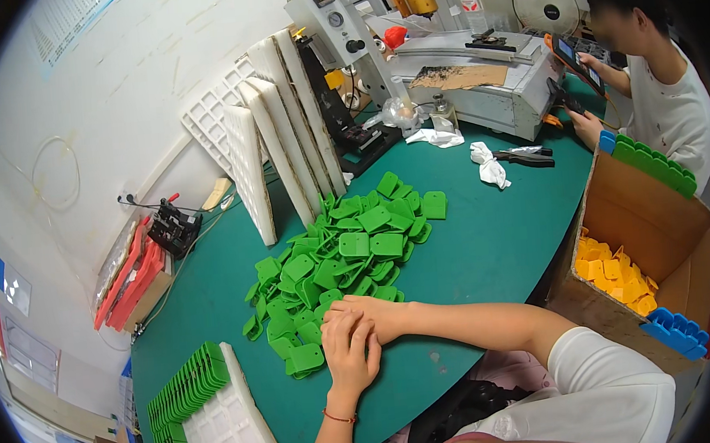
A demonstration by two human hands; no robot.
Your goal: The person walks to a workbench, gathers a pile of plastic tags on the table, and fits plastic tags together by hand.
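A heap of green plastic tags (pixel 341 251), flat pieces with rounded corners and a small hole, lies on the green tabletop. At its near edge my two hands meet. My left hand (pixel 350 347), a thin red bracelet on its wrist, is bent at the fingers and overlaps my right hand (pixel 381 317). My right hand reaches in from the right, its fingers curled and partly covered by the left. Anything between the fingers is hidden. Left of my hands, a white grid tray (pixel 231 428) carries stacked rows of green tags (pixel 192 393).
Several white grid panels (pixel 291 135) stand upright behind the heap, beside a press machine (pixel 342 33). Pliers (pixel 527 157) and crumpled tissue (pixel 489 165) lie farther right. A cardboard box (pixel 647 222) holds yellow pieces (pixel 614 272). Another person (pixel 671 92) holds a device at the right.
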